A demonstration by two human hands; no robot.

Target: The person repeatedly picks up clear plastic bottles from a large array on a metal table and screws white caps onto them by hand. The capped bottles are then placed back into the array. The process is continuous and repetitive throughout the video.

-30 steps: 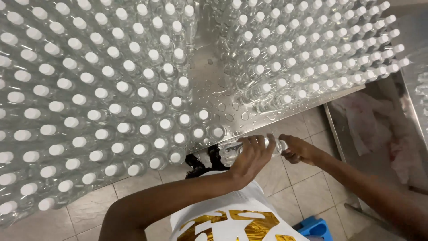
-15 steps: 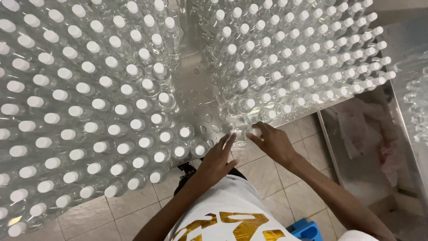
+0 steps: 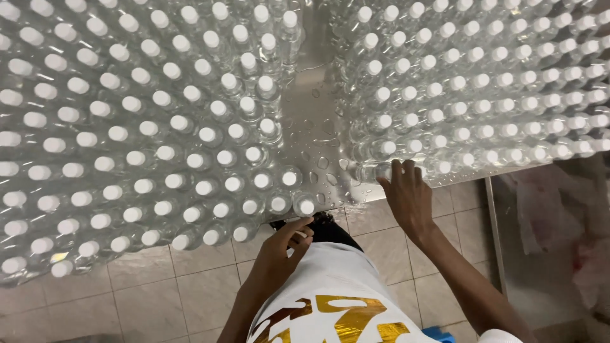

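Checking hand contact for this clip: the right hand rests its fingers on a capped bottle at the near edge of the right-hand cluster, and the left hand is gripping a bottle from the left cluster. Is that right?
Not quite. In the head view the left hand grips nothing: it hangs loosely curled below the table edge, just under the nearest bottle of the left cluster. The right hand does rest its fingers on a bottle at the near edge of the right cluster.

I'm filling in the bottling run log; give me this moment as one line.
right hand: fingertips on corner bottle of right group | left hand: free, below capped bottle | metal table: wet strip between groups
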